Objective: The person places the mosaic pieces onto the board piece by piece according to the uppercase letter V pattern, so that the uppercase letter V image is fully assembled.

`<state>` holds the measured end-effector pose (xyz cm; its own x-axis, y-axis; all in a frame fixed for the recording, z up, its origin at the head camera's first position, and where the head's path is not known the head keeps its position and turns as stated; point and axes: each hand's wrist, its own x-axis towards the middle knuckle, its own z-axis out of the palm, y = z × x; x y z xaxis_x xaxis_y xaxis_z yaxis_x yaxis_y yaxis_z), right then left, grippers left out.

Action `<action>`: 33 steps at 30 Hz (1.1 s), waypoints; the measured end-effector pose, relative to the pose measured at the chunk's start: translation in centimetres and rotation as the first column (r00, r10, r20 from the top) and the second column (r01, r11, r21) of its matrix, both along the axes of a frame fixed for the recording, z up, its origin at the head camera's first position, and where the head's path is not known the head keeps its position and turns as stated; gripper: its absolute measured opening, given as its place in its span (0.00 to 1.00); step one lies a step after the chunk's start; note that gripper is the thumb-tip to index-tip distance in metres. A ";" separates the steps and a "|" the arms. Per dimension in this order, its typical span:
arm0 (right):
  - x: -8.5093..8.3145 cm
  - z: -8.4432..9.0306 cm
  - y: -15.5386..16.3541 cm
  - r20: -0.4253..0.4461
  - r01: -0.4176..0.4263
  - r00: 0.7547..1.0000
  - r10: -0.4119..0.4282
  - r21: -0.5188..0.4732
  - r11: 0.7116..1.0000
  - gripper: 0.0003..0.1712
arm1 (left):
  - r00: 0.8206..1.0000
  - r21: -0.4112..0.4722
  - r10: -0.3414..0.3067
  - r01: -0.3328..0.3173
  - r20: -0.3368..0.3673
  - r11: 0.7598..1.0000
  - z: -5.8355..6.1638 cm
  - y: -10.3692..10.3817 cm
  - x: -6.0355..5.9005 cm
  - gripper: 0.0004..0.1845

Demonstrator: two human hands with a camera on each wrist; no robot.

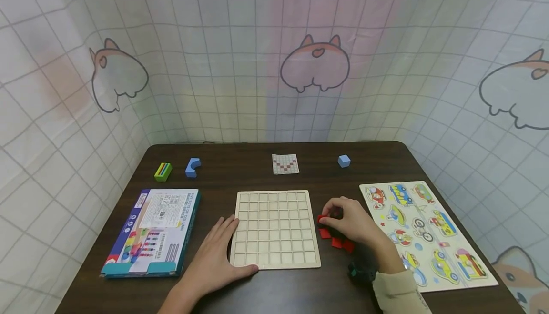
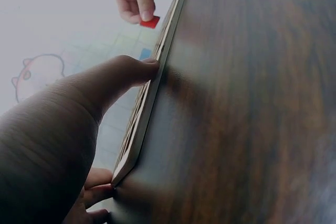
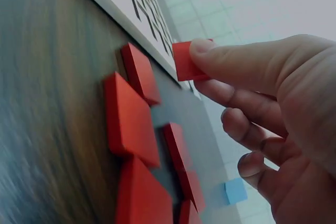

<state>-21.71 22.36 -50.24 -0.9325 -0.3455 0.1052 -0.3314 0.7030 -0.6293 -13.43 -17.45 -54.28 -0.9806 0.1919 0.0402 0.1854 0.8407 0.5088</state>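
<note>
A pale wooden grid board (image 1: 274,264) with square cells lies mid-table. My left hand (image 1: 216,257) rests at its left side, fingertips along the left edge and thumb at the front left corner. To the right of the board, my right hand (image 1: 351,218) pinches a red square tile (image 3: 185,62) between thumb and forefinger, lifted above the table. Below that hand several more red tiles (image 3: 131,121) lie loosely together beside the board's right edge.
On the left lies a boxed set (image 1: 171,218). Behind it stand a green striped block (image 1: 163,172) and a blue arch block (image 1: 191,167). A small pattern card (image 1: 285,164) and a blue cube (image 1: 344,161) sit at the back. A vehicle puzzle board (image 1: 411,209) lies right.
</note>
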 end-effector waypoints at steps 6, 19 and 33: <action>0.5 0.2 -1.5 0.015 -0.023 1.000 0.024 -0.044 0.999 0.07 | 1.000 0.000 -0.001 0.001 0.007 1.000 0.1 0.1 -0.1 0.75; 1.3 1.0 -6.4 0.037 -0.131 0.990 0.134 -0.083 0.988 0.07 | 1.000 0.002 0.003 -0.003 0.023 1.000 0.0 0.0 -0.1 0.76; 2.0 0.6 -10.3 0.044 -0.237 0.969 0.241 -0.087 0.968 0.09 | 1.000 0.017 0.001 -0.001 0.027 1.000 0.1 0.0 -0.1 0.75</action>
<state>-19.70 12.08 -49.60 -0.8288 -0.5515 0.0942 -0.4480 0.5533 -0.7023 -13.49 -17.43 -54.13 -0.9816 0.1904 0.0168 0.1705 0.8321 0.5278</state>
